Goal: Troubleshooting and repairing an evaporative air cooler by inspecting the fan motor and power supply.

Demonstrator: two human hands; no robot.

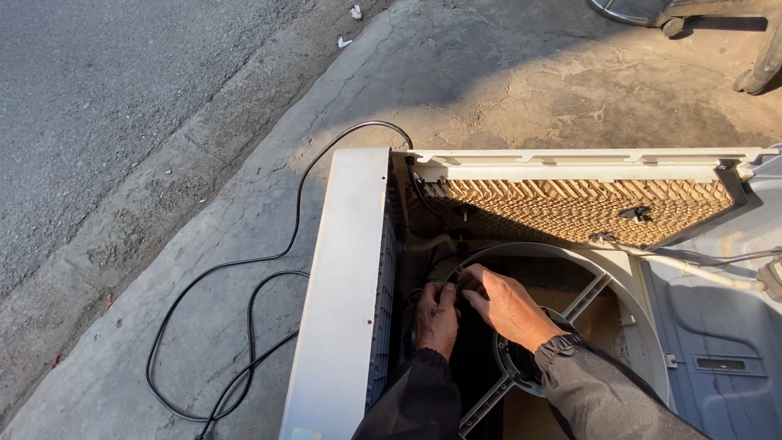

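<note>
Head view — hands [468, 305] behind fan ring [627, 281], cable [244, 326] nearby.

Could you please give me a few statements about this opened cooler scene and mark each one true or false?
1. Both hands, left hand and right hand, are inside the white casing. True.
2. A black cable lies looped on the concrete. True.
3. The honeycomb pad is blue. False: it is brown.
4. The right hand rests on the road. False: it is by the round fan frame, fingers meeting the left hand's.
</note>
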